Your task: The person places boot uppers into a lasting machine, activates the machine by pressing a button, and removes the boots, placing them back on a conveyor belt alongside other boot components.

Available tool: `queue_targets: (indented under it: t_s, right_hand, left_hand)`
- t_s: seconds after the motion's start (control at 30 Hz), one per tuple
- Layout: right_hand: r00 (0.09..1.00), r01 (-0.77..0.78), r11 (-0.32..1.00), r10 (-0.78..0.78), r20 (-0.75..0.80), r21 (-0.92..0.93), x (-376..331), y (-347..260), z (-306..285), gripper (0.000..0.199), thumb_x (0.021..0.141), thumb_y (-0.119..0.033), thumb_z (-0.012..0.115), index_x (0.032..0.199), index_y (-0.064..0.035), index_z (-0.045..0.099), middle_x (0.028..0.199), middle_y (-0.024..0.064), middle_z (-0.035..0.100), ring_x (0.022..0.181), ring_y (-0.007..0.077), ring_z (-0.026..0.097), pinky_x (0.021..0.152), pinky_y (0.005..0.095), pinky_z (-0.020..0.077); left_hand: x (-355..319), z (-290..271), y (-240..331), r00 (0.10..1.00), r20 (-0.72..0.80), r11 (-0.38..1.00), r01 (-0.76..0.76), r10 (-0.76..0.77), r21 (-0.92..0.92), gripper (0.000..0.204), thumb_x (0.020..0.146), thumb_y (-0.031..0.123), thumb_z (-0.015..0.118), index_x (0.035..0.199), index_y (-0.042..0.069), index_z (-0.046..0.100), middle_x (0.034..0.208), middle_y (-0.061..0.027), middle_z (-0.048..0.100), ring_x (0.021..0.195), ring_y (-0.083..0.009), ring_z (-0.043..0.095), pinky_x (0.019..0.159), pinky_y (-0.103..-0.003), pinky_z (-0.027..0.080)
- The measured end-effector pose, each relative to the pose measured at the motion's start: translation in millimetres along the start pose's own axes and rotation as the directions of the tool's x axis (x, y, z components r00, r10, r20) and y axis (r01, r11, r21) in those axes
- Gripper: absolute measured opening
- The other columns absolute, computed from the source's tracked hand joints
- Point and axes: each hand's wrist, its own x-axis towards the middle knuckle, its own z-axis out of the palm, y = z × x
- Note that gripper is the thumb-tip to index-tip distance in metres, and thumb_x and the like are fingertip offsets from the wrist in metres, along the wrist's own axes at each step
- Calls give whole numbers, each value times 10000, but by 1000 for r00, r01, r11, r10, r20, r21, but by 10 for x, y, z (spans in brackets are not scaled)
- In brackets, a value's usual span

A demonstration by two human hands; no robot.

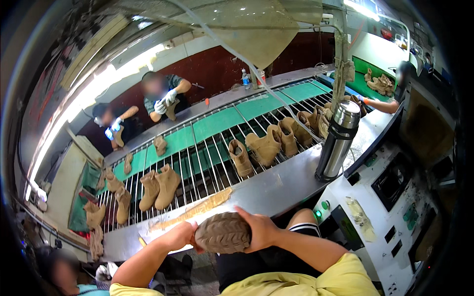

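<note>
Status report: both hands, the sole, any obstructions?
Left hand and right hand both gripping brown treaded sole. Underside faces camera. Steel flask stands right, clear of both hands.

Scene is viewed from the wearer's head through a wide fisheye lens, angled down and forward; boot sole (223, 233) is caught close below centre, barred metal rack (198, 157) farther out, maroon wall (217, 74) farthest.
</note>
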Motion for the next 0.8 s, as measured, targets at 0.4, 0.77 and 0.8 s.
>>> queue_targets:
  t_s: [0.4, 0.77, 0.8]
  right_hand:
    - [876, 88, 376, 411, -251, 922, -1126, 396, -265, 1131, 547, -82, 781, 1479, -55, 140, 1432, 79, 341, 1321, 216, 323, 1094, 342, 247]
    - [776, 156, 693, 355, -521, 704, -1350, -4, -502, 1285, 544, -158, 871, 1501, -83, 17, 1509, 101, 214, 1373, 200, 239, 1114, 334, 191]
    - [767, 132, 723, 358, -532, 678, -1392, 18, -501, 1277, 569, -187, 861, 1499, -79, -8, 1510, 118, 203, 1376, 214, 235, 1114, 335, 188]
  left_hand:
    - [360, 1067, -571, 970, 61, 971, -230, 234, -71, 155, 912, 55, 562, 978, -44, 661, 816, -87, 671, 721, -157, 644, 671, -298, 548]
    - [1025, 1560, -808, 915, -155, 918, -388, 372, -85, 136, 833, 39, 666, 938, -45, 683, 836, -40, 675, 740, -94, 588, 662, -253, 487]
    - [1065, 1635, -767, 901, -168, 903, -418, 399, -99, 149, 831, 39, 669, 951, -48, 680, 854, -45, 676, 757, -98, 592, 677, -255, 491]
